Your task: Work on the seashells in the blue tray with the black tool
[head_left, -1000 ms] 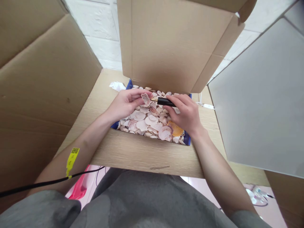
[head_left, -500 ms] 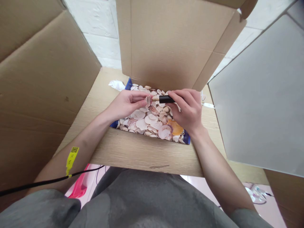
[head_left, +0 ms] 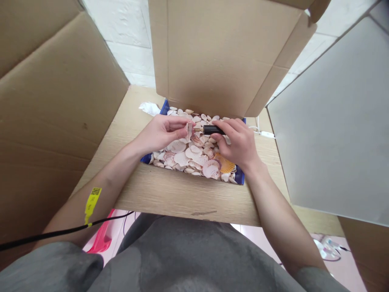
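Between the thumb and fingers of my left hand [head_left: 165, 132] is a pale shell [head_left: 189, 132], held on edge. My right hand [head_left: 238, 142] grips a black cylindrical tool [head_left: 213, 129] with a thin brass-coloured tip pointing left at the shell. The tip is at or very near the shell's face; exact contact is too small to tell. Both hands are above a blue-edged box [head_left: 240, 177] filled with loose shells [head_left: 181, 159]. An orange scallop shell [head_left: 225, 164] lies near the box's right front corner.
The box rests on a wooden table [head_left: 182, 198]. A cardboard panel [head_left: 225, 52] stands behind it, with cardboard [head_left: 60, 101] at left and a grey-white panel [head_left: 334, 121] at right. Crumpled white wrapping [head_left: 149, 108] and a white cable connector [head_left: 267, 134] lie beside the box.
My right hand has shifted slightly, its fingers now lower and further back along the black tool, which sits a little lower. My left hand has barely moved.
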`<state>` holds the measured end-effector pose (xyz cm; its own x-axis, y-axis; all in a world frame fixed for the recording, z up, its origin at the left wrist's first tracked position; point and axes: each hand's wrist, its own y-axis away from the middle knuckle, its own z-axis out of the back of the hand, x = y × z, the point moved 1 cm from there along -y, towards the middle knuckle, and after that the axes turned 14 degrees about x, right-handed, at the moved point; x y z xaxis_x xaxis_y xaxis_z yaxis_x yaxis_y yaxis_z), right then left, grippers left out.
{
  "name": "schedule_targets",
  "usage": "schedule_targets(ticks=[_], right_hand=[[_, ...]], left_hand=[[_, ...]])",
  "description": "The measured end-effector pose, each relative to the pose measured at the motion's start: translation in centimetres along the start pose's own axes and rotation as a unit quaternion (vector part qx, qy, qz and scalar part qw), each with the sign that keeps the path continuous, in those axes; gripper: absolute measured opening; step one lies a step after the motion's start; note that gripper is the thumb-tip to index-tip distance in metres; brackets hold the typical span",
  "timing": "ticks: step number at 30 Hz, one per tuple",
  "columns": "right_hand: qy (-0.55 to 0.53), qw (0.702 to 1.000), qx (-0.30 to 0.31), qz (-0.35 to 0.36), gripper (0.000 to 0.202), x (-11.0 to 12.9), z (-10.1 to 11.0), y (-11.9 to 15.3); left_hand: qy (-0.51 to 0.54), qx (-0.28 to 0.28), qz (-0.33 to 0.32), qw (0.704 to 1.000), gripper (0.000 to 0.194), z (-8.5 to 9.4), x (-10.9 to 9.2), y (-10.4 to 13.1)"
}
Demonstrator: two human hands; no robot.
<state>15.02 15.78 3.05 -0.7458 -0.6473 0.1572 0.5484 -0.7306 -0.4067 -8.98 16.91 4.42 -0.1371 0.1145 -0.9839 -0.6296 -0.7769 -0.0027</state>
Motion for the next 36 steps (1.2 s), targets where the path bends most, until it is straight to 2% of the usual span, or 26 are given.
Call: schedule_targets(ticks=[4,11,19,28,36], right_hand=[[-0.007,1.0,0.006,-0.005,0.029,0.08,0.04,-0.02],[0.025,0.998,-0.049,-0.002,0.026,0.19,0.15,0.02],[0.031,0.996,-0.079,0.005,0.033,0.41,0.28,0.19],[0.006,1.0,0.012,-0.01,0.03,0.18,-0.02,0.06],[0.005,1.0,0.015,-0.012,0.03,0.23,-0.16,0.17]], left_hand=[[-0.002,-0.002,0.006,1.0,0.034,-0.08,-0.2,0.0],[-0.002,0.017,0.004,1.0,0.032,-0.19,-0.28,0.01],[0.026,0.041,0.018,0.999,0.035,-0.3,-0.51,0.07],[0.009,0.011,-0.003,1.0,0.031,-0.11,-0.01,0.09],[0.008,0.01,-0.001,1.0,0.032,-0.06,0.01,0.03]])
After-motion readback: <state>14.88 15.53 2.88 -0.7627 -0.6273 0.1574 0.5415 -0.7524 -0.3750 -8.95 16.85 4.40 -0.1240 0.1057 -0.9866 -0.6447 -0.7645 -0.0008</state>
